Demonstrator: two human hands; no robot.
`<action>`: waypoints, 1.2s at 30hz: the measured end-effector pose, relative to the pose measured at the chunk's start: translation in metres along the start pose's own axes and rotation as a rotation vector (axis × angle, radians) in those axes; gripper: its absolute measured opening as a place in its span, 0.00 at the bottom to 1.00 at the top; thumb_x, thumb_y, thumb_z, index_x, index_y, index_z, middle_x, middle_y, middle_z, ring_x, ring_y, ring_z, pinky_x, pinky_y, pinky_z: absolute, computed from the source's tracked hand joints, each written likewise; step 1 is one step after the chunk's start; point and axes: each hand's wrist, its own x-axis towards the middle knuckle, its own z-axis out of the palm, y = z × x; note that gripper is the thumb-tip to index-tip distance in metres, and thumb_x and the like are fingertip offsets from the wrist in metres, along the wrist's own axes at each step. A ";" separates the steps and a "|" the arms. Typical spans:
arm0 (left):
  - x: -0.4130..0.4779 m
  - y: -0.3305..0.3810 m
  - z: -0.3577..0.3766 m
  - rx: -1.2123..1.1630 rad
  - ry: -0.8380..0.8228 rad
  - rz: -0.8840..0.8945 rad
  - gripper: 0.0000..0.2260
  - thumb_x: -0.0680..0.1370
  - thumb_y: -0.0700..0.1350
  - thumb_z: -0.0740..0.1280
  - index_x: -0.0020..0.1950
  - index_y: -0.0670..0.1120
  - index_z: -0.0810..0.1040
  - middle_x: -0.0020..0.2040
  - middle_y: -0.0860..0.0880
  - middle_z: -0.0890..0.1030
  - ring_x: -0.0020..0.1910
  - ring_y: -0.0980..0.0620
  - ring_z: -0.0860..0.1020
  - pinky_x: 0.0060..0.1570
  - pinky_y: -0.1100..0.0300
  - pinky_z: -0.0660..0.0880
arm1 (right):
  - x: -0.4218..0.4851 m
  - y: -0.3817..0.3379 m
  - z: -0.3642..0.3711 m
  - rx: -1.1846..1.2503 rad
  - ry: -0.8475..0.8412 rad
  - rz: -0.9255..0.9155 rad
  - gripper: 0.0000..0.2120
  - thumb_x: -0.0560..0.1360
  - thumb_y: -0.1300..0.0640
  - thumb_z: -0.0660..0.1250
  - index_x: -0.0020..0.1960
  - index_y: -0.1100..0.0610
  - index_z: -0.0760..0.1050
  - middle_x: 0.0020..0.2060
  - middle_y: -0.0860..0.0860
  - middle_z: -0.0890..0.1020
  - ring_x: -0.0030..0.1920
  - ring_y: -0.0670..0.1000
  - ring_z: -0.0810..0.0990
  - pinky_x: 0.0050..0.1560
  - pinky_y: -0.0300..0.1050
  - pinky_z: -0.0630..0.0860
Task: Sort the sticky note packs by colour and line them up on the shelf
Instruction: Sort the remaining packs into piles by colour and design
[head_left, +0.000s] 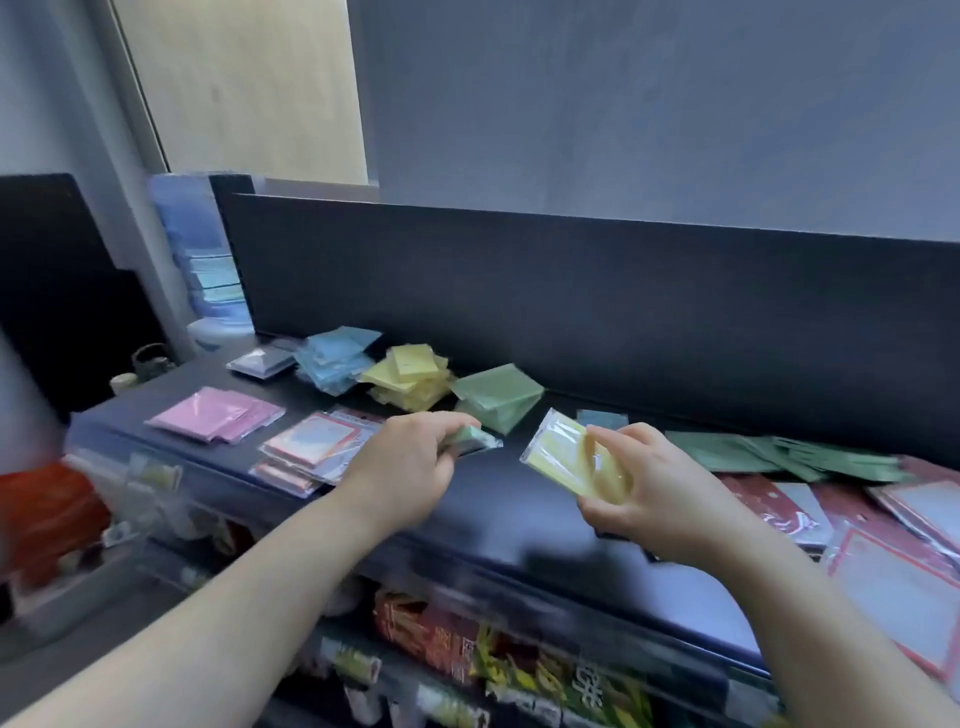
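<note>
Left hand (402, 467) grips a green pack (475, 439), right hand (641, 488) pinches a yellow pack (563, 460), both just above the dark shelf (498, 509), with pink (215, 418), blue (332, 358), yellow (410, 382) and green piles (496, 397) behind.

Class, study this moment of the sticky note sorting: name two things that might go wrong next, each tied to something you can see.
1. The yellow pile is stacked loosely and askew; dropping the yellow pack from the right hand onto it may topple packs into the neighbouring blue pile or green pile.
2. The left hand holds a pale green pack only at its end; the glossy wrapper might slip out.
</note>
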 end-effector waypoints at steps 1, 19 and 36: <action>-0.001 -0.008 -0.004 0.008 0.012 -0.010 0.18 0.76 0.37 0.64 0.63 0.52 0.80 0.57 0.52 0.82 0.56 0.51 0.79 0.54 0.62 0.73 | 0.004 -0.007 0.002 -0.009 0.007 -0.001 0.23 0.68 0.44 0.67 0.62 0.40 0.66 0.53 0.42 0.68 0.41 0.48 0.79 0.37 0.47 0.80; 0.043 -0.187 -0.079 -0.093 0.199 0.245 0.18 0.73 0.32 0.69 0.59 0.47 0.82 0.55 0.54 0.83 0.55 0.59 0.79 0.57 0.73 0.69 | 0.172 -0.143 0.073 -0.073 0.161 0.120 0.27 0.69 0.44 0.69 0.66 0.48 0.71 0.57 0.47 0.70 0.54 0.50 0.75 0.53 0.47 0.76; 0.119 -0.195 -0.067 -0.209 0.179 0.449 0.15 0.74 0.37 0.64 0.59 0.46 0.82 0.54 0.51 0.84 0.54 0.50 0.81 0.54 0.56 0.78 | 0.194 -0.156 0.097 -0.254 0.249 0.266 0.34 0.73 0.40 0.67 0.73 0.53 0.64 0.71 0.49 0.69 0.70 0.51 0.66 0.70 0.44 0.61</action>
